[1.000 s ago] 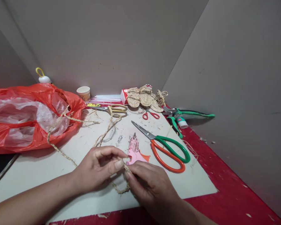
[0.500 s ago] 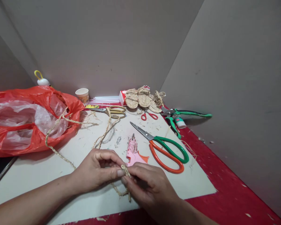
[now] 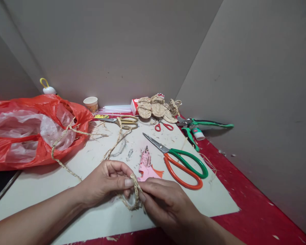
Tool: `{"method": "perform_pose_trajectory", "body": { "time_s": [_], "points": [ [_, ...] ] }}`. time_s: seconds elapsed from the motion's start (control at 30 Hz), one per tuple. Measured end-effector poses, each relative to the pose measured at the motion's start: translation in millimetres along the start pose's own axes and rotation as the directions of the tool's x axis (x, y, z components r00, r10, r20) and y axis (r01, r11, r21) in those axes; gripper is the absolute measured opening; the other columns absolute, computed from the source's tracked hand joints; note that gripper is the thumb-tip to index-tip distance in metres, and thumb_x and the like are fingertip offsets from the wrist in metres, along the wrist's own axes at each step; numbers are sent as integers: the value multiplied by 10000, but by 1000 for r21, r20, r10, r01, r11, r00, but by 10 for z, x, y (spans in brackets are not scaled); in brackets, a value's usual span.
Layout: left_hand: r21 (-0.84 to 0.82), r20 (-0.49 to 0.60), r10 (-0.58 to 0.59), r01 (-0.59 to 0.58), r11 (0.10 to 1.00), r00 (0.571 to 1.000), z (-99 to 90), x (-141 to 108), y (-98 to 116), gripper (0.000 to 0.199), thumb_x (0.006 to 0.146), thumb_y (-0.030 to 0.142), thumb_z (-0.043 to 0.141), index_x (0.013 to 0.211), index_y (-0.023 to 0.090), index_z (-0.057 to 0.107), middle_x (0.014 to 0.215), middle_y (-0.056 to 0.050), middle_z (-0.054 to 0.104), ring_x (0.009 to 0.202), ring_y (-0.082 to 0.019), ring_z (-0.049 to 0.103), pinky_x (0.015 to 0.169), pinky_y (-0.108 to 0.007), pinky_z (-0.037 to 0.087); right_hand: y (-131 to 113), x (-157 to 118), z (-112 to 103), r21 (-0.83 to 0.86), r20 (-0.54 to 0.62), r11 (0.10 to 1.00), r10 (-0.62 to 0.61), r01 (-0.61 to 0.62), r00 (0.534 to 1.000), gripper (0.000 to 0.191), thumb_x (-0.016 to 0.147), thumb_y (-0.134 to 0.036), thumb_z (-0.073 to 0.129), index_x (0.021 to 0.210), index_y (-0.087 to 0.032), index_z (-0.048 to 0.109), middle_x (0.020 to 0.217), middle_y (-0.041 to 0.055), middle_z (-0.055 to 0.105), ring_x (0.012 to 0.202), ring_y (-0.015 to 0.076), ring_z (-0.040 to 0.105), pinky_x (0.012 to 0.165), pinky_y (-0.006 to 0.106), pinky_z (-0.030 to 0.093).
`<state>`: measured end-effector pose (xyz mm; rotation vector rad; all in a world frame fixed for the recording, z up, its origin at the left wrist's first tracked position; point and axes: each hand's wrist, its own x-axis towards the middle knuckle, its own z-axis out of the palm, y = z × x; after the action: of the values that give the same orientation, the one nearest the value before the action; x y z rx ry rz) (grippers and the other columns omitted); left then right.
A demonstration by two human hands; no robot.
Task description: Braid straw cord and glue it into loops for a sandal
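Observation:
A braided straw cord [image 3: 136, 194] is bent into a small loop between my hands. My left hand [image 3: 109, 182] pinches its upper end between thumb and fingers. With thumb and forefinger, my right hand [image 3: 165, 200] grips the loop's right side. More of the braid [image 3: 63, 165] runs from behind my left wrist up to the red bag. Just beyond my fingers lies a pink glue gun [image 3: 146, 166], its lower part hidden by my right hand. Large scissors [image 3: 186, 166] with one green and one orange handle rest to its right.
A red plastic bag [image 3: 38, 102] fills the left side. Behind stand a paper cup [image 3: 91, 104], gold-handled scissors [image 3: 129, 122], small red scissors [image 3: 165, 126] and woven straw pieces [image 3: 158, 107]. Green-handled pruners [image 3: 211, 124] lie by the right wall. A white board [image 3: 91, 224] covers the red table [image 3: 257, 217].
The braid between my hands now shows as a longer, more open loop. My right hand has shifted slightly right and down; my left hand keeps its pinch. The view has moved slightly.

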<state>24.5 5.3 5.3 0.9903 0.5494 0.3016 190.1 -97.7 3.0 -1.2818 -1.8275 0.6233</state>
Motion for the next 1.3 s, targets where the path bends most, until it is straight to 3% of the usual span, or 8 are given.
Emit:
{"method": "perform_pose_trajectory", "body": {
  "time_s": [0.2, 0.37, 0.5, 0.67, 0.83, 0.93, 1.17, 1.3],
  "points": [
    [-40, 0, 18, -18, 999, 1000, 43, -1, -5, 215, 689, 255, 767, 758, 106, 629, 638, -34, 657, 519, -85, 578, 554, -205, 451, 100, -34, 34, -149, -54, 987, -73, 64, 996, 217, 906, -175, 479, 851, -197, 688, 653, 17, 614, 602, 121, 547, 567, 215, 414],
    [-9, -29, 78, -79, 997, 997, 40, 4, -17, 200, 719, 238, 747, 793, 109, 614, 655, -29, 658, 534, -71, 573, 556, -181, 430, 18, -14, 57, 140, -1, 977, 162, -160, 987, 227, 879, -169, 478, 902, -207, 700, 665, 3, 625, 604, 117, 561, 596, 215, 440],
    [49, -64, 111, -108, 993, 992, 34, 0, -33, 198, 728, 246, 738, 806, 114, 612, 660, -21, 650, 559, -78, 581, 574, -187, 433, -5, -1, 97, 202, 23, 943, 264, -263, 964, 161, 838, -227, 539, 837, -178, 692, 614, -10, 577, 517, 98, 482, 493, 197, 398],
    [55, -71, 96, -92, 994, 993, 72, -17, -41, 228, 718, 265, 745, 831, 117, 614, 686, -30, 651, 571, -86, 582, 599, -204, 441, 46, -20, 121, 146, -23, 960, 246, -241, 969, 210, 845, -270, 548, 699, -161, 652, 572, -18, 523, 512, 88, 442, 484, 195, 359],
    [49, -48, 104, -101, 994, 993, 74, -2, -9, 341, 750, 287, 713, 1033, 130, 607, 735, -49, 659, 589, -104, 589, 605, -224, 443, 37, -9, 95, 148, -87, 964, 233, -219, 969, 217, 840, -253, 533, 683, -151, 642, 561, -3, 561, 504, 94, 458, 484, 194, 373],
    [68, -123, 117, -109, 992, 986, 36, 26, 14, 338, 793, 298, 668, 1073, 118, 609, 723, -55, 662, 573, -102, 583, 598, -222, 445, 19, 5, 78, 124, -155, 975, 205, -186, 967, 232, 822, -237, 545, 613, -156, 602, 512, -20, 518, 477, 86, 442, 457, 181, 365],
    [-63, -175, 103, -116, 991, 979, 5, 40, 45, 218, 802, 292, 649, 909, 104, 677, 768, -61, 683, 539, -85, 579, 574, -217, 469, 34, 0, 46, 137, -291, 958, 282, -252, 914, 222, 810, -270, 566, 618, -165, 603, 512, -16, 518, 465, 93, 447, 434, 186, 375],
    [-51, -161, 71, -81, 995, 984, 27, 19, 41, 171, 750, 261, 714, 755, 110, 633, 736, -46, 678, 545, -77, 570, 574, -207, 448, 56, 8, 55, 171, -273, 934, 350, -313, 896, 233, 799, -302, 572, 616, -164, 615, 524, -5, 532, 479, 103, 453, 429, 193, 381]
  ]
}}
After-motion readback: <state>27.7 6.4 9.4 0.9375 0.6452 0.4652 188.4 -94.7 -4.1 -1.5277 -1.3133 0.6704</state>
